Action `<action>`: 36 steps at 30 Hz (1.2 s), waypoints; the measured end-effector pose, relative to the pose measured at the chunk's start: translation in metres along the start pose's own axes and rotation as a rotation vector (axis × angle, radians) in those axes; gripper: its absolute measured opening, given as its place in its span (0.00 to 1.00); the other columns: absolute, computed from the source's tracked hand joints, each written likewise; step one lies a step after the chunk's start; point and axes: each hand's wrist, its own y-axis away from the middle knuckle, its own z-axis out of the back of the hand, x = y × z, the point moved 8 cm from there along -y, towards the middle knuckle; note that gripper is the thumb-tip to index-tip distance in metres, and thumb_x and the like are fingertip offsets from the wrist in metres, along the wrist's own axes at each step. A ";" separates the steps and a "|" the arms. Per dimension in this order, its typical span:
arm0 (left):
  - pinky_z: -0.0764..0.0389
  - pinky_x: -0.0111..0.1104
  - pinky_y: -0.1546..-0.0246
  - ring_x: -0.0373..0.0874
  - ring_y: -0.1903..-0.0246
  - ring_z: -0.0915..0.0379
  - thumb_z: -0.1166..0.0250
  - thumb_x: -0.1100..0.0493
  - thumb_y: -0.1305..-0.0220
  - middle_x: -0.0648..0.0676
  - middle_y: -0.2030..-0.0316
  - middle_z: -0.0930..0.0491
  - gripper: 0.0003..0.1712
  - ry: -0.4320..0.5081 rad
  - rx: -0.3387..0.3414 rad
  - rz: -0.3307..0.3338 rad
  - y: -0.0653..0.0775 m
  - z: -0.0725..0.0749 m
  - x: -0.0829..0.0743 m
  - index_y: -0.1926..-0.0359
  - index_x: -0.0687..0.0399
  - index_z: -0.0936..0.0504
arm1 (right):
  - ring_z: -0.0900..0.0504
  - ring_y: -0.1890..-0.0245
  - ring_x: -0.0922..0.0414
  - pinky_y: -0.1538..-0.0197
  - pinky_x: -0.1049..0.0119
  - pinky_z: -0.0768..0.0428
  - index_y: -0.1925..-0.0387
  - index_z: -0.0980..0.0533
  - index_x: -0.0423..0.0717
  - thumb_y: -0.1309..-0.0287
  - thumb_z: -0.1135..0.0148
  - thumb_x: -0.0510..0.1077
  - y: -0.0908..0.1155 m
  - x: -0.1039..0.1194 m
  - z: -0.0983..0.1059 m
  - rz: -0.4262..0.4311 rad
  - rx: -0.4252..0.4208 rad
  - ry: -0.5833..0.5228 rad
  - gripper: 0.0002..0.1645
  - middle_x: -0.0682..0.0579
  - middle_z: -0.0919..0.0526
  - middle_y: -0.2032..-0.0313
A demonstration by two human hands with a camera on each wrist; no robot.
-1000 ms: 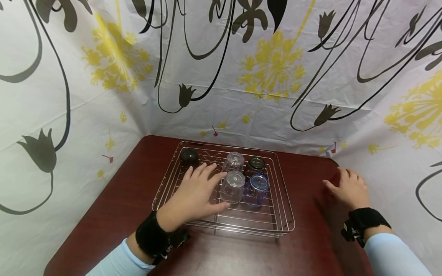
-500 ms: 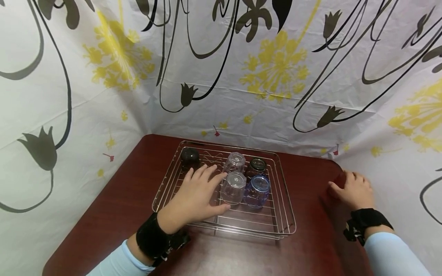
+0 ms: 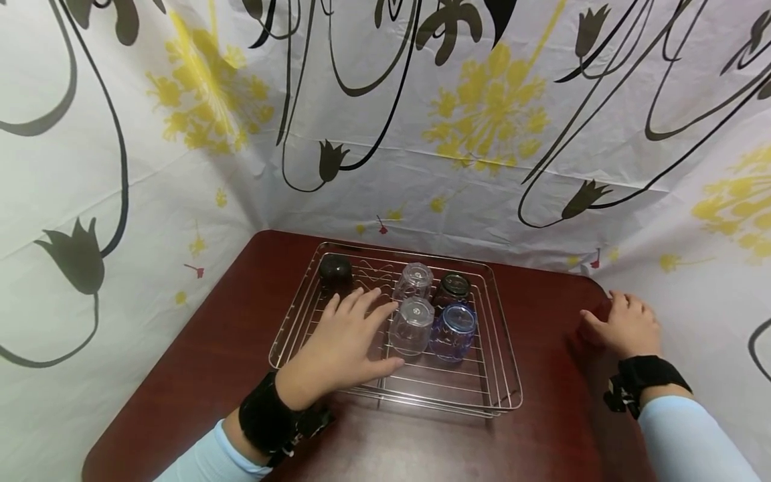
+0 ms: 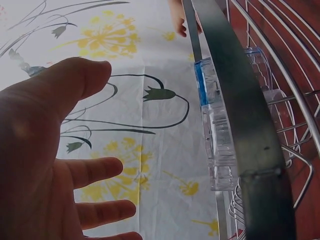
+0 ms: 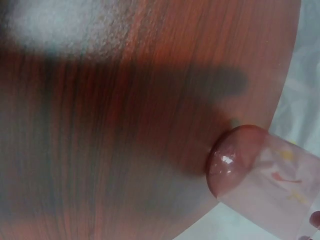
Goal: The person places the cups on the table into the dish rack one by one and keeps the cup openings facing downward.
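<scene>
My left hand (image 3: 340, 341) is over the left part of a wire rack (image 3: 385, 405), fingers spread and holding nothing. Several upside-down glasses stand on the rack. A clear glass (image 3: 411, 328) is just right of that hand's thumb and fingertips, with a blue glass (image 3: 454, 335) beside it. Behind them are another clear glass (image 3: 414, 278) and a dark green glass (image 3: 453, 286). A dark glass (image 3: 335, 271) sits in the back left corner. At the table's right edge, my right hand (image 3: 629, 328) grips a pink glass (image 5: 255, 185), largely hidden by the hand in the head view.
The rack stands on a dark red wooden table (image 3: 181, 355) with rounded corners. A white curtain (image 3: 373, 120) with a flower print surrounds the table's back and sides. In the left wrist view, the rack's metal rim (image 4: 245, 115) runs close beside the left hand.
The head view has turned slightly, so the scene sits a little differently. My right hand has shifted slightly right with the pink glass, which now shows more. The left hand keeps its pose.
</scene>
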 end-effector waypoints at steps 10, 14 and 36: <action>0.43 0.64 0.31 0.60 0.27 0.43 0.39 0.21 0.46 0.56 0.25 0.40 0.52 -0.009 -0.003 0.000 0.001 0.002 0.002 0.26 0.38 0.36 | 0.47 0.41 0.16 0.44 0.22 0.44 0.29 0.46 0.29 0.37 0.49 0.74 -0.008 -0.008 -0.005 -0.023 0.035 0.003 0.59 0.16 0.45 0.37; 0.43 0.64 0.32 0.60 0.27 0.43 0.38 0.22 0.46 0.57 0.25 0.40 0.51 0.004 -0.010 0.004 0.001 0.001 0.003 0.26 0.38 0.36 | 0.47 0.42 0.16 0.44 0.22 0.44 0.27 0.48 0.31 0.35 0.50 0.74 -0.007 -0.005 -0.003 -0.014 0.062 -0.006 0.58 0.16 0.46 0.37; 0.44 0.64 0.31 0.60 0.27 0.45 0.38 0.23 0.45 0.57 0.25 0.40 0.51 0.005 0.006 0.020 0.001 0.000 0.005 0.25 0.39 0.36 | 0.45 0.48 0.16 0.52 0.26 0.38 0.28 0.46 0.32 0.31 0.52 0.69 -0.009 -0.015 -0.017 0.038 0.156 -0.011 0.50 0.14 0.47 0.40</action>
